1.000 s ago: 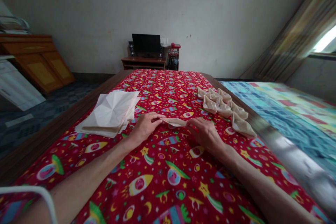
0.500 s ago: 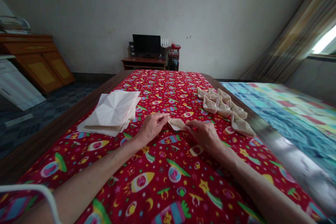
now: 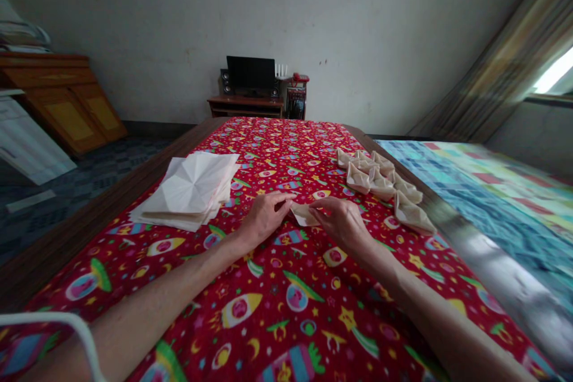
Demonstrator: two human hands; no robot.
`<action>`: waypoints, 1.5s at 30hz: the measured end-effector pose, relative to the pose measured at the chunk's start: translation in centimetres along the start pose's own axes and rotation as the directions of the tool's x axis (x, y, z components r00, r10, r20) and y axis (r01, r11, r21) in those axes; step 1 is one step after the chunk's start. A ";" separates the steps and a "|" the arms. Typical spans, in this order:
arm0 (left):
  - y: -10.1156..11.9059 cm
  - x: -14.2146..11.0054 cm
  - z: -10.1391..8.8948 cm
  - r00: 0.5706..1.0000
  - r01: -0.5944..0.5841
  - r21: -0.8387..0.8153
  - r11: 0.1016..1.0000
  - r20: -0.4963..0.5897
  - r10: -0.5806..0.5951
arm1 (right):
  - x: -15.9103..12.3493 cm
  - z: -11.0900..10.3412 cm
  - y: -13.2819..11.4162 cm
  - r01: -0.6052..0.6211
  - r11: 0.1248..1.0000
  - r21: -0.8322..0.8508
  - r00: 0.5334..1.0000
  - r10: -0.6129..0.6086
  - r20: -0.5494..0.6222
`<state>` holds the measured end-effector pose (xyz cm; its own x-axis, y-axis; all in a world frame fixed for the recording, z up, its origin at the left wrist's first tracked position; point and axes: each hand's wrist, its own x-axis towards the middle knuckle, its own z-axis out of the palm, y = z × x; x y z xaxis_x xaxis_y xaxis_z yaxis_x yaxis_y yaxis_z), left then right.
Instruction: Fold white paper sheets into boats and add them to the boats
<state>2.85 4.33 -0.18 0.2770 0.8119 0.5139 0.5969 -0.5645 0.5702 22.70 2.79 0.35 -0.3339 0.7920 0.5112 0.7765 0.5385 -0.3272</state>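
Between my two hands, just above or on the red patterned cloth, is a small folded paper piece, cream coloured. My left hand pinches its left end between thumb and fingers. On the other end, my right hand has its fingertips closed on the paper. The fingers cover both ends of the piece. To the left lies a stack of creased white paper sheets. Several folded cream paper shapes sit grouped on the right side of the cloth.
The cloth covers a long table with a dark wooden edge. A white cable curves in at lower left. Beyond the table's far end stand a monitor and speakers. A bed with a patchwork cover is at right, a wooden cabinet at left.
The paper piece has shifted slightly right and looks tilted and narrower. My left hand has moved a little to the right, while the right fingers have come further over the paper.
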 end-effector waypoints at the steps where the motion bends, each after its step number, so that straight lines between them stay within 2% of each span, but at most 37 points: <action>1: 0.0 0.0 0.1 1.000 -0.003 -0.004 1.000 0.002 0.003 | 0.1 -0.1 -0.1 0.007 1.000 -0.016 0.999 -0.007 0.031; 4: 0.1 0.0 0.1 1.000 0.007 -0.019 1.000 0.009 -0.007 | 0.2 -0.6 -0.5 0.041 0.997 -0.071 0.996 -0.035 0.084; 8: 0.0 0.0 0.1 0.999 0.032 -0.039 0.999 0.022 -0.032 | 0.2 -1.1 -0.9 0.079 0.988 -0.136 0.995 -0.069 0.076; 17: 0.2 -0.1 0.2 0.996 0.083 -0.063 0.995 0.021 -0.082 | 0.0 -1.1 -0.9 0.100 0.986 -0.131 0.988 -0.082 0.132; 23: 0.4 0.0 0.1 0.980 0.197 -0.076 0.978 0.023 -0.195 | 0.0 -1.2 -1.5 0.096 0.965 -0.244 0.989 -0.064 0.134; 28: 0.5 -0.1 0.2 0.972 0.236 -0.121 0.964 0.041 -0.232 | 0.2 -0.9 -1.8 0.203 0.905 -0.373 0.978 -0.167 0.128; 30: 0.5 -0.1 0.1 0.973 0.231 -0.132 0.964 0.044 -0.227 | 0.2 -0.8 -1.7 0.235 0.897 -0.374 0.971 -0.195 0.142; 33: 0.5 -0.3 0.0 0.982 0.185 -0.205 0.961 0.015 -0.186 | 0.1 -0.8 -1.2 0.166 0.938 -0.304 0.986 -0.152 0.067; 36: 0.4 -0.6 0.5 0.966 0.253 -0.406 0.878 0.056 -0.252 | -0.1 -0.8 -0.8 0.065 0.989 -0.131 0.994 -0.076 -0.076; 39: 0.7 -1.1 1.3 0.920 0.388 -0.625 0.678 0.220 -0.324 | -0.3 -0.9 -0.9 0.044 0.999 0.001 0.984 -0.043 -0.172; 41: 1.2 -1.4 1.6 0.899 0.435 -0.681 0.589 0.289 -0.330 | -0.4 -0.9 -1.3 0.038 0.999 0.011 0.982 -0.035 -0.183; 45: 2.1 -1.7 1.5 0.863 0.489 -0.694 0.528 0.296 -0.410 | -0.7 -0.7 -1.8 0.035 0.999 0.011 0.985 -0.033 -0.167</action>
<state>4.78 1.99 -0.85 0.2171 0.9760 0.0200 -0.0720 -0.0044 0.9974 21.88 1.06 1.11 -0.2650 0.7148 0.6472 0.7587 0.5688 -0.3175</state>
